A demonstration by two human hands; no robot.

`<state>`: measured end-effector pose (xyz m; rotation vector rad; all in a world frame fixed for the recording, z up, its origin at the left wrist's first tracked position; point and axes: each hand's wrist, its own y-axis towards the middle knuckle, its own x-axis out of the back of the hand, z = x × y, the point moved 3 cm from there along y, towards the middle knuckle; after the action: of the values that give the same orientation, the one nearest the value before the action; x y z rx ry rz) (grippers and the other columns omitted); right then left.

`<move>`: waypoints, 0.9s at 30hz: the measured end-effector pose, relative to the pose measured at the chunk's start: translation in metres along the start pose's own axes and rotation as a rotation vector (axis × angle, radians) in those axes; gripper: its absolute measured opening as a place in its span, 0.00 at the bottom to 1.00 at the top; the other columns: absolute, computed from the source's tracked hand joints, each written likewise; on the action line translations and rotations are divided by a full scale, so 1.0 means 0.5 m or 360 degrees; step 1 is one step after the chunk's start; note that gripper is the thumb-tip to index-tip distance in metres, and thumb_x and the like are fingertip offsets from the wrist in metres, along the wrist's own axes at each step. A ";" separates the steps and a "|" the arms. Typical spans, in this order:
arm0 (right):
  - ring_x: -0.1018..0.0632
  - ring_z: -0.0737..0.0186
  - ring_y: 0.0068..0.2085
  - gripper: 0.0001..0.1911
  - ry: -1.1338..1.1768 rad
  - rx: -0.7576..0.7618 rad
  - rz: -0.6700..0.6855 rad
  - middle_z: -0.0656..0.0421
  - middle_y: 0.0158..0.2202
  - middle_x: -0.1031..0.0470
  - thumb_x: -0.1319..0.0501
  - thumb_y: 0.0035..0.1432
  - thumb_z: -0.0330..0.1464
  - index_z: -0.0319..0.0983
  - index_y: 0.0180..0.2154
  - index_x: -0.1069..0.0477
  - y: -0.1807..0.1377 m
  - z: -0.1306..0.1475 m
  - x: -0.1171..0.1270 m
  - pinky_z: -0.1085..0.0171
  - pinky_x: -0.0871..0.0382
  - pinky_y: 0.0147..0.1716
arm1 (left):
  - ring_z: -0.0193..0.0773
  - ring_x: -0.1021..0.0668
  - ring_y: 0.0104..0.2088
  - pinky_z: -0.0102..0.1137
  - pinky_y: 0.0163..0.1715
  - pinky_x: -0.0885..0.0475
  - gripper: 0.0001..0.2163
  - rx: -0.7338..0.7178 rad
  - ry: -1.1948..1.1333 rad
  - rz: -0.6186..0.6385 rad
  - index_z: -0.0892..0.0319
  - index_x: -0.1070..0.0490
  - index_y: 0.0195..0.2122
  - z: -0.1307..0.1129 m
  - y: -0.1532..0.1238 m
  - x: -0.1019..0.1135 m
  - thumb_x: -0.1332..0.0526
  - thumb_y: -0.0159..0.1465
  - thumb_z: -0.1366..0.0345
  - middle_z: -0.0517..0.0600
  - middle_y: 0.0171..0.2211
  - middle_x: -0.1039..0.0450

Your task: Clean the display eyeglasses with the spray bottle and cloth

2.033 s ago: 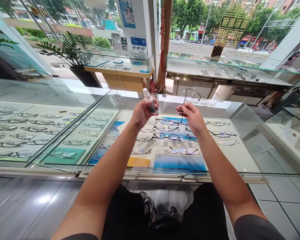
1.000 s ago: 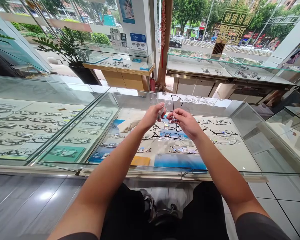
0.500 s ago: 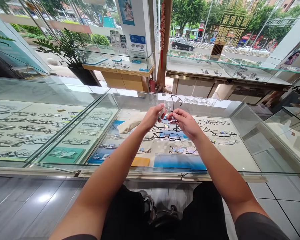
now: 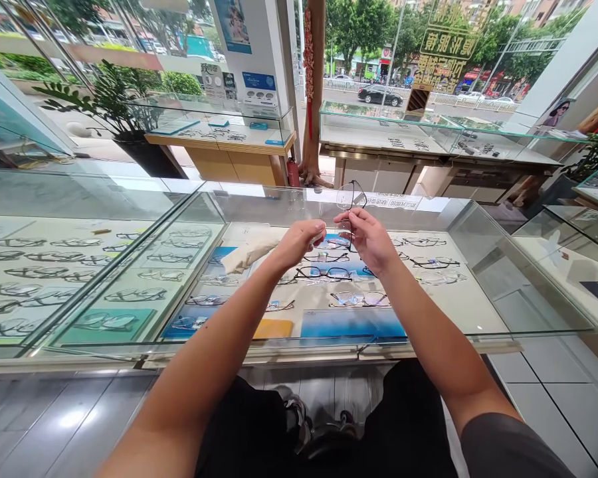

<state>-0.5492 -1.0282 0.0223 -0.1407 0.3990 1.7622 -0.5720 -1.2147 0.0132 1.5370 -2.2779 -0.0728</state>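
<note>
My right hand (image 4: 371, 242) pinches a pair of thin dark-rimmed eyeglasses (image 4: 353, 182) above the glass counter. The glasses are turned on end, with one lens above my fingers and the other below them. To the left, my left hand (image 4: 301, 243) is curled closed, apart from the glasses. Whatever it holds is mostly hidden; a pale, clear-looking bit shows by the thumb. On the counter beside my left wrist lies a crumpled beige cloth (image 4: 249, 255).
Under the glass top (image 4: 483, 318) are rows of eyeglasses (image 4: 323, 273), a blue panel (image 4: 351, 324) and an orange piece (image 4: 274, 328). Another case (image 4: 104, 232) adjoins on the left. Beyond stand further showcases (image 4: 379, 136), a potted plant (image 4: 139, 149) and a wooden trunk (image 4: 313, 133).
My left hand has drawn back slightly from the glasses, widening the gap between my hands. The glasses have turned a little in my right hand. The view has shifted slightly.
</note>
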 end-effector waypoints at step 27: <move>0.23 0.59 0.42 0.16 0.0018 0.0117 -0.0022 0.58 0.46 0.17 0.27 0.59 0.48 0.47 0.36 0.26 0.013 0.000 0.027 0.57 0.28 0.45 | 0.61 0.23 0.67 0.54 0.68 0.29 0.23 0.0898 0.0617 -0.1785 0.59 0.33 0.62 0.181 -0.031 0.319 0.37 0.66 0.77 0.67 0.61 0.24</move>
<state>-0.5588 -1.0169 0.0192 -0.1010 0.4693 1.7315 -0.6411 -1.3803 -0.0284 2.6348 -0.9492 0.5473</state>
